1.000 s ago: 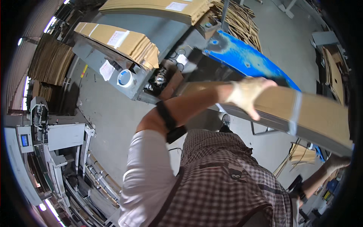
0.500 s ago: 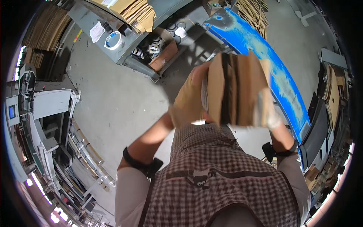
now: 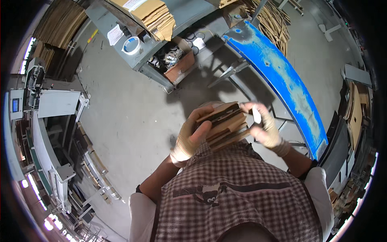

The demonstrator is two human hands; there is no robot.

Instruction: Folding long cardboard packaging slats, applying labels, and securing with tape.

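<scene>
Cardboard bundle (image 3: pixel 226 126) is up in the person's two hands, in front of the lower end of the checked apron (image 3: pixel 242 193), tilted, with its layered edges facing up toward the camera. Whether it touches the apron cannot be told. The left hand (image 3: pixel 189 137) is curled around the bundle's left side, thumb laid over the edges, fingers mostly hidden behind. The right hand (image 3: pixel 266 128) is half open at the bundle's right side, finger and thumb spread, with something white between them; how firmly it grips cannot be told.

Judged from this, the handling is partway: the pieces are together in one stack and lifted clear of any support, but the stack is not yet set down. Its layers look slightly uneven, so squaring them seems unfinished, and whether a band goes around it is unclear.

Just beyond, to the right, runs the worn blue table (image 3: pixel 282 76). On the far left, the grey bench (image 3: pixel 181 18) bears another cardboard stack (image 3: pixel 155 14) and a round white container (image 3: pixel 131 45), with a box of oddments (image 3: pixel 181 68) at its near end. Farther off lie loose cardboard strips (image 3: pixel 278 30).
</scene>
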